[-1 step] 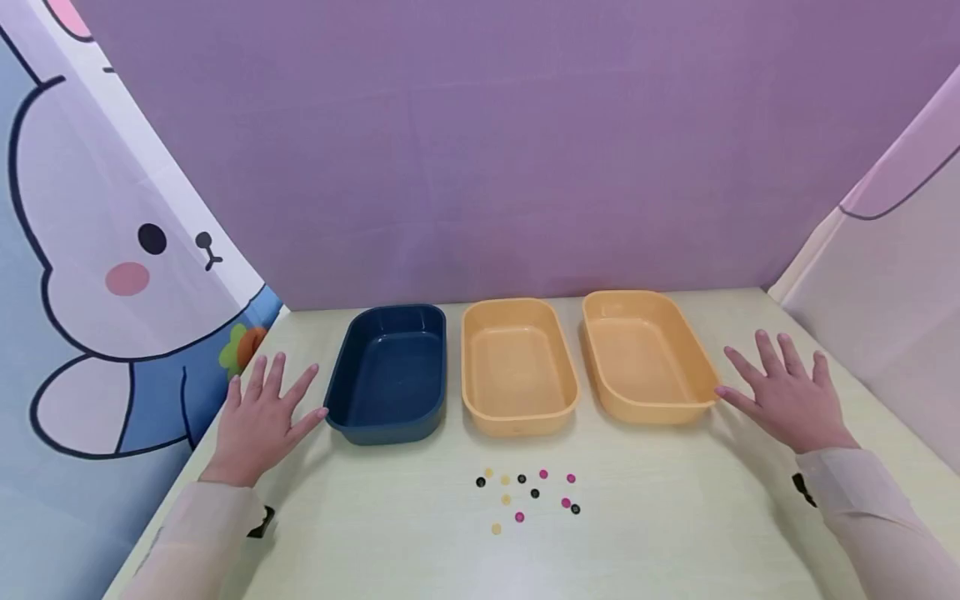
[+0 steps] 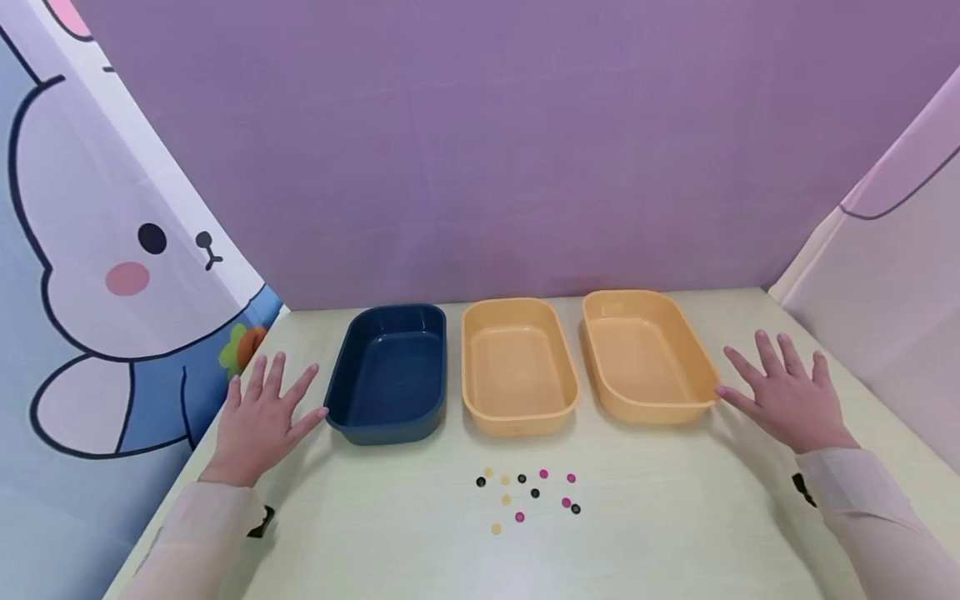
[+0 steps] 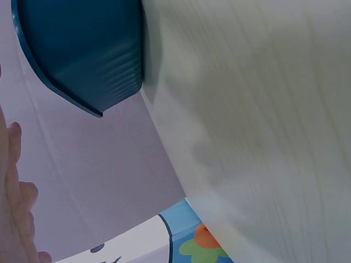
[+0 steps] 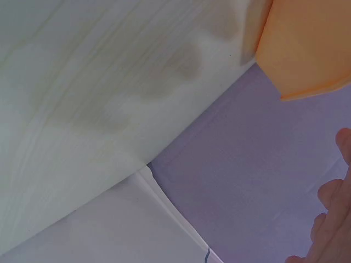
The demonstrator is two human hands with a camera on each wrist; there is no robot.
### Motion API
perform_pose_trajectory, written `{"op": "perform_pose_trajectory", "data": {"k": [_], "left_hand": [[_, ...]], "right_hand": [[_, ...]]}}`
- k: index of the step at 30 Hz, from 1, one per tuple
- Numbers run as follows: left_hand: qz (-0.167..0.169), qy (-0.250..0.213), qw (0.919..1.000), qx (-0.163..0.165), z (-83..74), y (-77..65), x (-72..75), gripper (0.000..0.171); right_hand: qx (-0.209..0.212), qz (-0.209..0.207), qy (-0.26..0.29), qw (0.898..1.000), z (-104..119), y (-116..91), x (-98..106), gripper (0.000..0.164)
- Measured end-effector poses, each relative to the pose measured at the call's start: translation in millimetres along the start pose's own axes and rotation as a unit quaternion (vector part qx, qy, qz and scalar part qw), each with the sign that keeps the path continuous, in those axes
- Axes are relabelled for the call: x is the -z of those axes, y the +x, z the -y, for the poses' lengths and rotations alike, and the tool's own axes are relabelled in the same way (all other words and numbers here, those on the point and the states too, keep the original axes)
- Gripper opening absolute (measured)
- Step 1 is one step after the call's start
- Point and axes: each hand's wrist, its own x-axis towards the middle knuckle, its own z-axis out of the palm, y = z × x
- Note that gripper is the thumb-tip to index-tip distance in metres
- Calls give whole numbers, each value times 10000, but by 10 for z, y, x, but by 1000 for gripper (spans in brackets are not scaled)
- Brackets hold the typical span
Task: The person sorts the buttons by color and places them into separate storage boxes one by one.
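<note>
My left hand (image 2: 258,423) is spread with straight fingers at the left of the dark blue tray (image 2: 352,432). Its thumb tip meets the tray's near left corner in the head view; whether they touch I cannot tell. Likewise spread, my right hand (image 2: 801,404) is beside the right-hand yellow-orange tray (image 2: 652,412), thumb tip at its near right corner. Neither hand holds anything. A second yellow-orange tray (image 2: 519,425) stands between the other two. In front of the trays lie several small round button-like discs: black (image 2: 535,493), pink (image 2: 520,517) and pale yellow (image 2: 506,500).
The pale wood-grain table (image 2: 375,533) ends at a purple cloth wall (image 2: 480,150) behind the trays. A cloth with a cartoon rabbit (image 2: 82,275) borders the left side, a pale cloth (image 2: 885,333) the right. Both hands cast shadows on the tabletop.
</note>
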Motion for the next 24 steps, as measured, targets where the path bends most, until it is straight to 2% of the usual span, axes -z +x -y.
{"op": "perform_pose_trajectory", "data": {"k": [4,7,12,15,17,19,21,24], "left_hand": [[-30,-62,10000,-43,-3,-17,24,67],[25,-303,9995,2,-10,-25,62,67],[261,-925,9951,252,-33,-31,120,69],[470,-1478,9869,454,-54,-37,157,71],[611,-2102,9739,608,-73,-40,178,73],[760,-2879,9508,858,-96,-44,204,76],[876,-3634,9197,1205,-122,-53,233,78],[845,-4487,8726,1735,-171,-65,273,81]], "right_hand": [[25,-16,-3,10000,24,-3,-5,69],[64,-52,109,9999,62,17,9,68],[197,-64,553,9983,141,32,77,65],[348,-139,761,9964,180,26,111,62],[521,-321,821,9947,202,20,127,58],[688,-577,917,9917,236,13,148,55],[865,-865,1047,9869,280,13,165,52],[1032,-1240,1361,9775,375,17,196,49]]}}
